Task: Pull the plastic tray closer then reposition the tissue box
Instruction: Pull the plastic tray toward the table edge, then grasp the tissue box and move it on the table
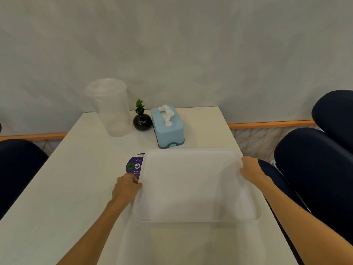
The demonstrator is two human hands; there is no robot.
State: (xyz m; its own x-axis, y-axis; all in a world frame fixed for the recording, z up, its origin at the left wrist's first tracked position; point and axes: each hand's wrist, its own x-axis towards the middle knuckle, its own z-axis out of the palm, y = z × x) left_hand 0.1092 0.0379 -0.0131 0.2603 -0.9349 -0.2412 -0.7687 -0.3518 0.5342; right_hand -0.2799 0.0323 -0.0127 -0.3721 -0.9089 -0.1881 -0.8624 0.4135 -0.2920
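Hands' grip, left hand (127,186) and right hand (250,169) clamped on bare plastic tray (193,184), tissue box (168,127) with tissue poking out

1. Tray (191,184): milky, see-through white.
2. Tissue box (168,129): pale blue, darker blue base, white tissue (167,113) on top.
3. Vase (142,122): glossy black, green sprig.
4. Sticker (134,166): purple with green logo.
5. Table (66,178): plain off-white.
6. Chairs (315,159): navy.

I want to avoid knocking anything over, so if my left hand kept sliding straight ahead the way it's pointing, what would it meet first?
Probably the round purple sticker lying flat just ahead of the left hand, then the black round vase further on, though depth is unclear.
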